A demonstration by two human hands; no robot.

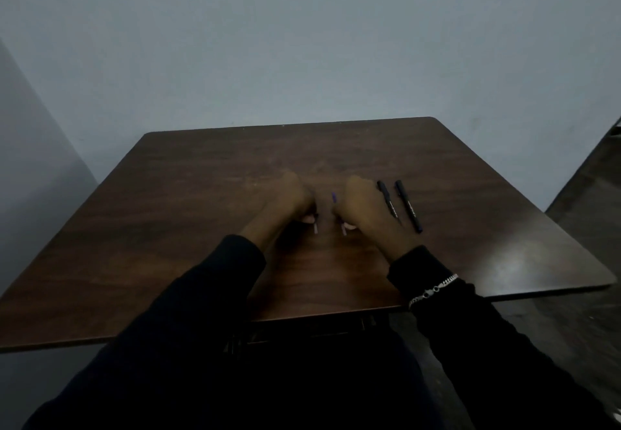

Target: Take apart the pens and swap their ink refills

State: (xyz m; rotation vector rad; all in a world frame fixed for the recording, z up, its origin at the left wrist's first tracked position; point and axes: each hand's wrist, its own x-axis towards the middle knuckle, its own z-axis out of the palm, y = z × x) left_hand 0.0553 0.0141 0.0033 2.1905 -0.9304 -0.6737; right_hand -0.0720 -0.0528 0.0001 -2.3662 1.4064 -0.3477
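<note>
Your left hand point(289, 201) and right hand point(364, 209) each pinch a thin refill point(316, 227) above the surface point(201, 194); two dark barrels point(388, 198) lie just right; I judge disassembly done, swapping and reassembly left.

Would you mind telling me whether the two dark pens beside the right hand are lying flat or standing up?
Lying flat. Both dark pens rest side by side, apart, on the brown wooden table, untouched by the right hand.
</note>
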